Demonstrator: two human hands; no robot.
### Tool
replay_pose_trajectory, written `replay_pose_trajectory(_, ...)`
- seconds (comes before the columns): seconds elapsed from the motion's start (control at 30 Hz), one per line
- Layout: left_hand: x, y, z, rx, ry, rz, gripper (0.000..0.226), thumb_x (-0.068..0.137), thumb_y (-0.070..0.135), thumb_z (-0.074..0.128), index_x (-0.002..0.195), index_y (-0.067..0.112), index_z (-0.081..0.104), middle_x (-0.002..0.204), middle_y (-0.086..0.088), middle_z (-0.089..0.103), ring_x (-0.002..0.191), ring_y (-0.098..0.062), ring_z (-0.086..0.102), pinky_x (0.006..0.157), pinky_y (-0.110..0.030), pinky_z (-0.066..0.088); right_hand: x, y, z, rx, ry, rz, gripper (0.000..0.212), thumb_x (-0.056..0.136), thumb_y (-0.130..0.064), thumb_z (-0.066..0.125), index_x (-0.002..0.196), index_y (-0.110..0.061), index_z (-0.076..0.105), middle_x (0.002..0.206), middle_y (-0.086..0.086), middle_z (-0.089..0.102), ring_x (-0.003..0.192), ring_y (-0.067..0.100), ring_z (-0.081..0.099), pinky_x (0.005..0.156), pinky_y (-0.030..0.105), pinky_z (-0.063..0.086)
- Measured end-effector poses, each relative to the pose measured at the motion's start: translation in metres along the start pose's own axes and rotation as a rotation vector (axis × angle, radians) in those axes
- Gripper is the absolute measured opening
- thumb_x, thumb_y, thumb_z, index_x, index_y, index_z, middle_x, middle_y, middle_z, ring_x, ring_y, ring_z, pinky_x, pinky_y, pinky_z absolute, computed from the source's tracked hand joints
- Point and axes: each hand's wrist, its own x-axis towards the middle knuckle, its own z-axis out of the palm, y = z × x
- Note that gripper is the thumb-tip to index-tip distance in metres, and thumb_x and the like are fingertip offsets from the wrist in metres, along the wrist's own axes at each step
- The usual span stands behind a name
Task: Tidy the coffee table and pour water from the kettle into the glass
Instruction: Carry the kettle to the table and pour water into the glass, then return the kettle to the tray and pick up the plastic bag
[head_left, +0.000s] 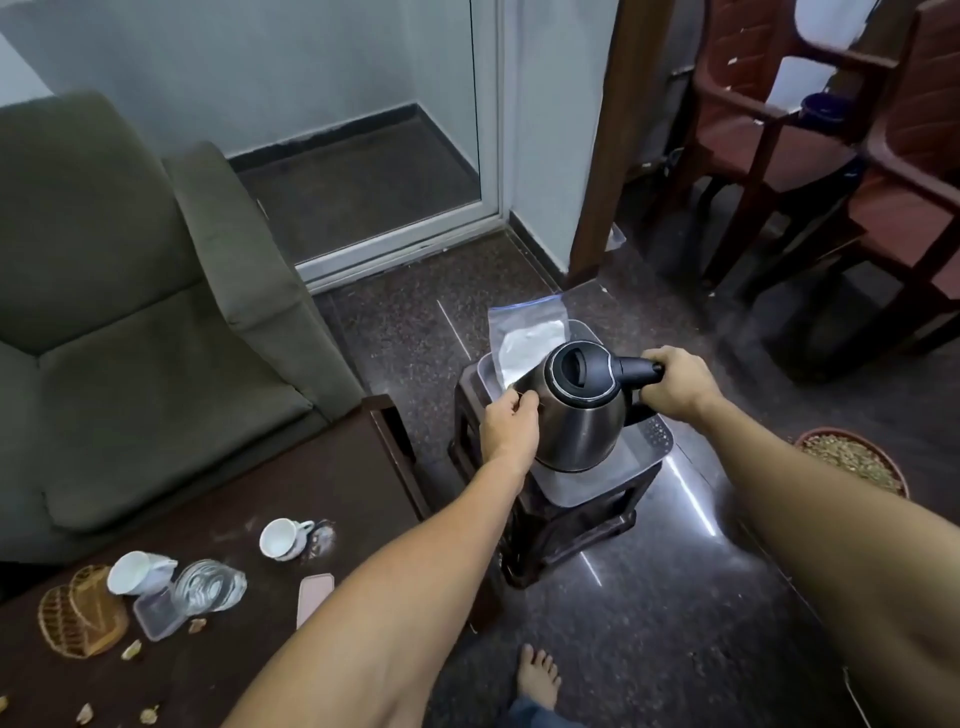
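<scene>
The kettle (576, 415), steel-bodied with a black lid, sits upright on a grey tray (649, 447). The tray rests on a dark stool (566, 525), just beside the corner of the dark worktop (311, 467). The right hand (675, 387) is wrapped around the kettle's black handle, with the fingers curled under it and out of sight. The left hand (509, 428) lies against the kettle's side by the spout with its fingertips bunched together. It is hard to make out whether they pinch the spout, the corner of the bag or nothing. That clear zip bag (530, 338), holding something white, lies on the far end of the tray and is partly hidden behind the kettle. The glass (208, 584), clear and ribbed, is on the worktop at lower left, apparently on its side, touching a tipped white cup (137, 571). A clear plastic box (156, 618) lies just in front of the two. A second white cup (283, 538) stands apart from them. A pink phone (314, 597) is partly covered by the left forearm, and wicker coasters (78, 618) lie near the edge, with scattered scraps nearby. A bare foot (537, 675) is on the floor, and a round pot (852, 460) is cut off behind the right arm.
</scene>
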Motion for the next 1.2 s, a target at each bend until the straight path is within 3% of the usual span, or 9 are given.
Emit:
replay_pose_trajectory(0.27,0.025,-0.039,0.04,-0.04,-0.051,-0.107,0.033,0.089,0.033,0.057,0.058,0.024,0.05,0.061,0.008,0.05,0.068,-0.019,0.049,0.067,-0.032,0.043,0.03,0.043,0.024,-0.056,-0.057,0.018,0.027,0.071,0.008,0.06,0.061,-0.015,0.051,0.079,0.016,0.065,0.079,0.033,0.057,0.065,0.032,0.038)
replay_pose_trajectory(0.43,0.036,-0.054,0.057,-0.079,-0.107,-0.148,0.026,0.089,0.035,0.057,0.08,0.011,0.062,0.076,0.003,0.059,0.079,-0.018,0.053,0.08,-0.035,0.049,0.045,0.062,0.034,-0.088,-0.073,0.014,0.011,0.071,0.007,0.06,0.076,-0.001,0.064,0.084,0.019,0.068,0.085,0.037,0.062,0.071,0.038,0.047)
replay_pose_trajectory(0.6,0.046,-0.058,0.066,-0.082,-0.12,-0.168,0.032,0.09,0.035,0.056,0.097,0.006,0.065,0.085,0.0,0.064,0.085,-0.019,0.058,0.101,-0.048,0.055,0.057,0.07,0.04,-0.094,-0.076,0.029,0.014,0.071,0.007,0.06,0.08,-0.001,0.068,0.085,0.018,0.069,0.086,0.037,0.061,0.07,0.032,0.038)
replay_pose_trajectory(0.77,0.048,-0.06,0.069,-0.055,-0.104,-0.177,0.025,0.089,0.034,0.057,0.084,0.011,0.063,0.083,0.001,0.066,0.085,-0.02,0.061,0.1,-0.049,0.056,0.062,0.075,0.045,-0.094,-0.093,0.021,0.016,0.072,0.006,0.06,0.082,-0.001,0.069,0.09,0.018,0.067,0.09,0.038,0.061,0.081,0.04,0.049)
replay_pose_trajectory(0.93,0.052,-0.061,0.071,-0.055,-0.146,-0.169,0.023,0.091,0.037,0.056,0.097,0.021,0.073,0.107,-0.002,0.076,0.111,-0.026,0.07,0.105,-0.046,0.054,0.067,0.082,0.05,-0.083,-0.092,0.049,0.015,0.07,0.008,0.06,0.079,-0.002,0.067,0.089,0.016,0.066,0.089,0.038,0.059,0.079,0.039,0.048)
replay_pose_trajectory(1.03,0.055,-0.06,0.072,-0.029,-0.148,-0.162,0.019,0.089,0.039,0.057,0.082,0.026,0.069,0.095,0.005,0.074,0.104,-0.023,0.07,0.104,-0.046,0.054,0.07,0.086,0.052,-0.066,-0.094,0.06,0.014,0.07,0.008,0.06,0.077,-0.002,0.065,0.086,0.014,0.064,0.086,0.036,0.057,0.075,0.038,0.045)
replay_pose_trajectory(1.13,0.055,-0.059,0.072,-0.016,-0.17,-0.152,0.021,0.09,0.04,0.055,0.089,0.025,0.07,0.092,0.007,0.073,0.104,-0.023,0.07,0.104,-0.047,0.054,0.073,0.087,0.051,-0.046,-0.126,0.101,0.017,0.07,0.01,0.059,0.081,-0.002,0.063,0.081,0.013,0.061,0.086,0.036,0.058,0.074,0.038,0.046)
replay_pose_trajectory(1.2,0.056,-0.058,0.069,-0.004,-0.204,-0.156,0.021,0.093,0.039,0.054,0.092,0.025,0.07,0.091,0.007,0.072,0.104,-0.023,0.069,0.104,-0.043,0.053,0.075,0.085,0.049,-0.065,-0.161,0.122,0.021,0.073,0.008,0.062,0.088,-0.005,0.065,0.09,0.015,0.065,0.094,0.038,0.062,0.079,0.038,0.05)
